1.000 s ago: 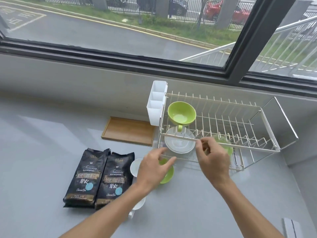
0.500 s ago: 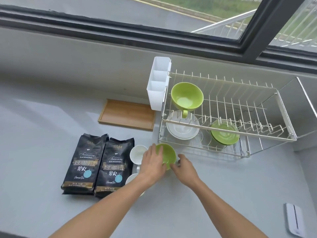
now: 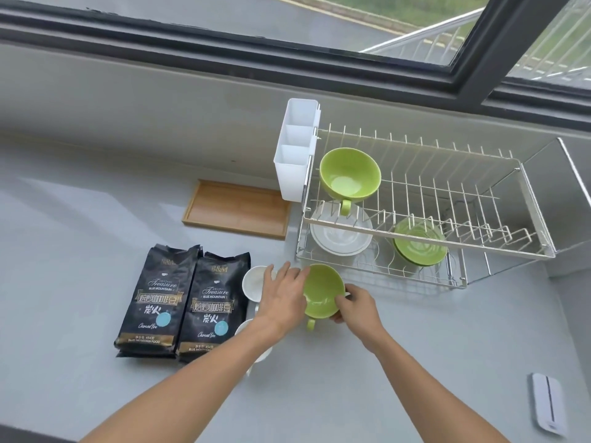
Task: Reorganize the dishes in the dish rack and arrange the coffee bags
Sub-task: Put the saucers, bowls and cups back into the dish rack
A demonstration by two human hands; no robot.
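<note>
Both hands (image 3: 281,302) (image 3: 358,306) grip green ceramic cup (image 3: 321,295) on counter – 3 dishes in wire rack (image 3: 425,231); 2 black coffee bags (image 3: 184,298) untouched.

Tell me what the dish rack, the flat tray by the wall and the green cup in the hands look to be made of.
Dish rack: thin, shiny silver wire, likely chromed or stainless steel.
Tray: pale brown with a faint grain and matte surface, probably bamboo or wood.
Green cup: smooth, glossy with soft highlights, apparently glazed ceramic, though hard plastic is possible.

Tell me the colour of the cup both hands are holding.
Lime green, inside and out, handle included; the cup shows in the head view.
</note>
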